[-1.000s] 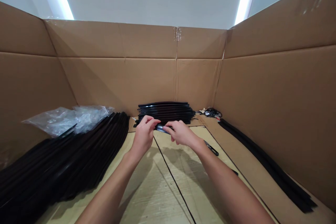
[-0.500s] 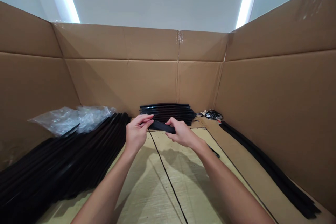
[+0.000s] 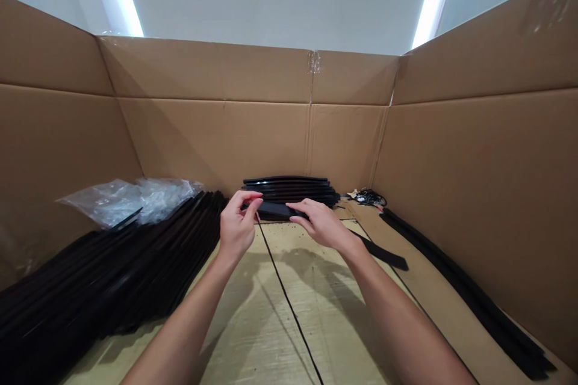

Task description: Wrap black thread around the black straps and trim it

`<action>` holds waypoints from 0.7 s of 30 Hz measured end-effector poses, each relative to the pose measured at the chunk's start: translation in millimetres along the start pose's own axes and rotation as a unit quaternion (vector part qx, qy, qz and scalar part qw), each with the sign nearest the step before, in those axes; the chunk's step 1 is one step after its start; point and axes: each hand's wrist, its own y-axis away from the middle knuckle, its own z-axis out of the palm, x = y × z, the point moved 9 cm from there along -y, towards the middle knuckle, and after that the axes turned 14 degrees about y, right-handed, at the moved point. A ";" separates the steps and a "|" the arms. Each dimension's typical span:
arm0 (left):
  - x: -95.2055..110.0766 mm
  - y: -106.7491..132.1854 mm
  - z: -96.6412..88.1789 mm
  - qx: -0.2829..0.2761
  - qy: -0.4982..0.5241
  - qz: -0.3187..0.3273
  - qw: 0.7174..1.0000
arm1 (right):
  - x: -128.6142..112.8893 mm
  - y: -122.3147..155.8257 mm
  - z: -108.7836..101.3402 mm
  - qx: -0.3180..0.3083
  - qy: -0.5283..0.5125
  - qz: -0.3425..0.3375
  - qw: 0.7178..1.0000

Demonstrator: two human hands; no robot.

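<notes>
A person stands over a low work surface of pale board, walled on three sides by tall cardboard panels (image 3: 217,132). Both hands are raised just above the surface and together hold a short black strip (image 3: 273,210) with a glossy top, its long axis lying almost level and running crosswise in the view, from left to right. The left hand (image 3: 238,227) grasps the strip's left end, with the left fingers (image 3: 247,197) curled over its edge. The right hand (image 3: 321,224) grasps the other end, with the right fingers (image 3: 300,212) pressed on top of it. The held strip sits just in front of a neat stack of curved black strips (image 3: 289,189), almost touching it. A dark strip tail (image 3: 382,251) runs out toward the lower right behind the right wrist; whether it joins the held strip, the view cannot settle. A large heap of long black strips (image 3: 103,267) lies to the left, near the left hand, with a crumpled clear plastic bag (image 3: 135,201) behind it. A small tangle of cables (image 3: 368,197) sits in the far right corner, and a long black strip (image 3: 465,292) lies along the right wall. A thin black line (image 3: 282,289) crosses the board.
</notes>
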 end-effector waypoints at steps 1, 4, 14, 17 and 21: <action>0.5 0.4 0.7 -0.006 -0.009 0.006 1.000 | -0.4 -0.2 0.6 -0.003 0.006 -0.007 1.000; 5.9 2.2 5.1 -0.035 -0.043 0.041 0.998 | -5.2 -0.7 2.7 -0.031 -0.005 -0.031 0.999; 15.5 12.1 26.9 -0.147 -0.152 0.175 0.962 | -13.4 8.8 17.8 -0.170 -0.117 -0.009 0.978; 10.3 15.7 29.8 -0.167 -0.190 0.202 0.946 | -5.9 8.1 18.9 -0.159 -0.057 0.014 0.985; 0.0 19.3 32.6 -0.199 -0.241 0.232 0.921 | -4.9 4.8 8.3 -0.114 -0.007 0.003 0.993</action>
